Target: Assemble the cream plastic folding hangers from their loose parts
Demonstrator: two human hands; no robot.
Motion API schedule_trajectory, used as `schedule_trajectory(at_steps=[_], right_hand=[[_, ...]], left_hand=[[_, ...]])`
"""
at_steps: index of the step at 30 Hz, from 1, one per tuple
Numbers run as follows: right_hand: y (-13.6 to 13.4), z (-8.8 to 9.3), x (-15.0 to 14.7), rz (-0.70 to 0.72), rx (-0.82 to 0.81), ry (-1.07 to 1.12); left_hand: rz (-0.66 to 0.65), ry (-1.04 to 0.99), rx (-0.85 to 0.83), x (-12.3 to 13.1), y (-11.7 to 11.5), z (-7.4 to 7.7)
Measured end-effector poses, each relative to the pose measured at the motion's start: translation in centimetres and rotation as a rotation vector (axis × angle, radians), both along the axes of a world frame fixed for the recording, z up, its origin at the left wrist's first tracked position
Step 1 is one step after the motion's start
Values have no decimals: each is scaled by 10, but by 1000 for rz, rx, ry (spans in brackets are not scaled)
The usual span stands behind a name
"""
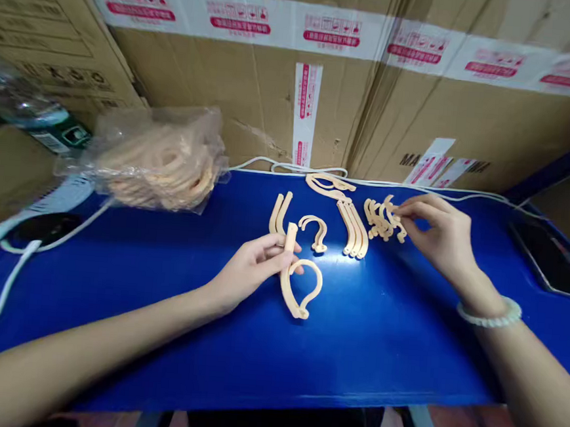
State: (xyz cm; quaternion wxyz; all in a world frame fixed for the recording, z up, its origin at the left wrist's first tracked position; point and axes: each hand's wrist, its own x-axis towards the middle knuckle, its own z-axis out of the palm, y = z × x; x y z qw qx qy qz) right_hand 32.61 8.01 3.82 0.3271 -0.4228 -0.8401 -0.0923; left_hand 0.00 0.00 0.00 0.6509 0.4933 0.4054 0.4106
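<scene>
My left hand [256, 264] pinches a cream plastic piece, seemingly a folding clothes hanger [286, 291]: a long curved arm with a hook-shaped part joined at its lower end. My right hand [436, 232] is closed in a pinch at the edge of a pile of small curved plastic pieces [379, 219], its fingertips on one of them. Between my hands lie a separate hook [320, 229] and a row of three curved arms [353, 229]. Two more curved arms [280, 212] lie just beyond my left hand, partly hidden by it. Behind the row rests a looped cream piece [325, 187].
A clear bag of cream parts [155, 164] lies at the back left, beside a plastic bottle [50, 119]. Cardboard boxes [216, 89] wall off the back of the blue table [157, 335]. White cable [415, 186] runs along them. A dark phone-like slab [555, 258] lies right.
</scene>
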Motion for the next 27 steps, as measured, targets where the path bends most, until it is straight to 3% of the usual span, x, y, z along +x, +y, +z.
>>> schedule_trajectory(at_steps=[9,13,15,17,19,21,27], right_hand=[[11,-19,14,-144,-302,-308],[2,-15,4,-167,-241,-369],[-10,-9,-11,-76,-128,-278],[-27,-4,-31,141,-52,-168],[-45,-1,-52,392,-38,-203],[-61,-1,-68,523,-24,-299],[-76,-11,-81,542,32,-422]], left_hand=[[151,-105,-62,2,-3,1],[168,-119,-48,3,-3,1],[175,-122,-37,4,-3,0],[185,-120,-30,4,-3,-1],[192,-117,-28,5,-3,-1],[185,-119,-32,6,-3,-2],[132,-94,-38,10,-6,0]])
